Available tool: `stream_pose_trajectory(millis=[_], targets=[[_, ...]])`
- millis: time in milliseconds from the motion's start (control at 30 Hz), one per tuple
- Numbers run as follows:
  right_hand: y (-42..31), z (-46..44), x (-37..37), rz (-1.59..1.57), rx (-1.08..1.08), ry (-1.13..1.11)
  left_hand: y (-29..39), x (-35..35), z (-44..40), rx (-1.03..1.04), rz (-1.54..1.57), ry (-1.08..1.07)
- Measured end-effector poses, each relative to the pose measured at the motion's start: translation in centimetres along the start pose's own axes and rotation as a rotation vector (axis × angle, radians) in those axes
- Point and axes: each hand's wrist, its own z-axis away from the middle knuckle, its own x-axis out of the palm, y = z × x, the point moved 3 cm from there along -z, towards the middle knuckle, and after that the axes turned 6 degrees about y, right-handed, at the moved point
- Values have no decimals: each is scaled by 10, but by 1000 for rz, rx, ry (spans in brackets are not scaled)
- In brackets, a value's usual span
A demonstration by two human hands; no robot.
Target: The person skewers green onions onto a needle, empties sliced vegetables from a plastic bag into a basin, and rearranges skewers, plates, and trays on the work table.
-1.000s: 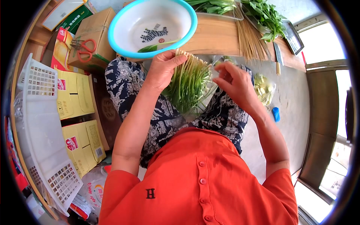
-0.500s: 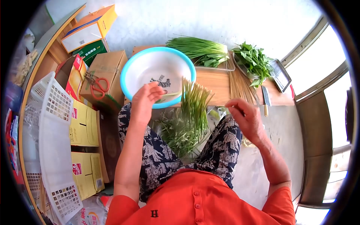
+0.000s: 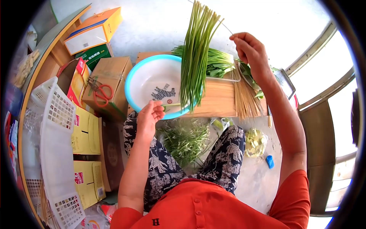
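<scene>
My right hand (image 3: 252, 53) is raised over the far side of the bench, its fingertips pinched on the end of a thin skewer (image 3: 227, 28). From that skewer hangs a wide fan of long green chives (image 3: 196, 57), in front of the basin's right side. At the near rim of the white basin with a blue edge (image 3: 133, 70), my left hand (image 3: 149, 119) has curled fingers and holds a pale green stalk (image 3: 172, 104) that points right. Loose green trimmings (image 3: 185, 138) lie in a heap between my knees.
More chives (image 3: 221, 61) lie in a tray on the wooden bench (image 3: 217, 97), beside bamboo skewers (image 3: 246, 97) and leafy greens partly hidden by my right arm. Scissors with red handles (image 3: 102, 95) stick out by a cardboard box (image 3: 108, 70). A white plastic basket (image 3: 57, 141) stands left.
My right hand has risen away from my lap, lifting the hanging chives from above the trimmings to beyond the basin's right side. The left hand has shifted slightly down, still by the basin rim.
</scene>
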Motion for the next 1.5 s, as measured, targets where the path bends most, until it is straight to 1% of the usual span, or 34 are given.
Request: stream_pose_trajectory(millis=[33,100,133,200,233,300,333,367,433,467,500,567,633,700,767,800,867,967,1000,1067,1100,1133,1167,1233,1267,1300,1333,1367,1400,1433,1500], targets=[[-1,-10,6,-24,6,2,-2,0,0,-7,10,-3],[4,-35,15,-50,-66,4,-3,2,1,-25,-12,8],[9,-48,19,-49,-65,6,-3,2,1,-26,-13,7],[18,-74,24,-209,-86,50,-4,4,1,-25,-44,16],[24,-86,26,-207,-85,56,-4,6,0,-27,-46,11],[37,-109,25,-343,-75,159,-3,9,0,-33,-79,8],[46,-120,23,-409,-47,182,-3,11,0,-33,-79,5],[58,-129,20,-406,-41,193,-3,12,0,-42,-86,-2],[95,-145,11,-508,82,263,-5,15,0,-72,-96,12],[116,-148,6,-510,108,277,-5,17,0,-77,-100,6],[142,-149,1,-482,156,313,-6,18,0,-86,-102,-2],[201,-143,-12,-325,279,373,-7,19,-1,-88,-89,-5],[279,-132,-28,-180,432,421,-10,19,-3,-101,-89,-1],[366,-111,-45,147,529,446,-11,21,-3,-107,-91,-10],[418,-86,-63,379,655,500,-12,25,-2,-112,-105,-26],[423,-78,-66,379,660,506,-14,27,-2,-125,-105,-25],[428,-66,-73,440,551,511,-15,33,0,-132,-125,-44],[427,-66,-74,464,535,504,-22,38,-2,-126,-174,-70],[426,-67,-74,508,536,504,-24,39,-2,-130,-178,-75],[458,-68,-77,475,575,507,-26,41,-1,-130,-212,-85],[462,-67,-76,444,608,506,-27,42,-1,-131,-216,-87],[465,-64,-76,508,629,471,-28,41,-1,-127,-229,-94],[466,-61,-77,507,631,471,-29,41,0,-123,-241,-99],[462,-54,-77,622,511,457,-31,41,0,-134,-243,-85],[435,-47,-74,800,408,474,-32,40,-1,-146,-242,-71],[422,-42,-76,715,526,437,-33,40,-3,-157,-245,-60],[440,-41,-86,618,477,432,-34,40,-4,-156,-234,-109],[425,-36,-90,764,285,464,-34,35,-2,-163,-227,-143],[411,-25,-95,695,156,452,-36,34,-1,-166,-264,-151],[400,-15,-98,611,169,443,-39,33,-1,-166,-303,-159],[381,9,-105,462,276,453,-45,28,0,-129,-481,-222]])
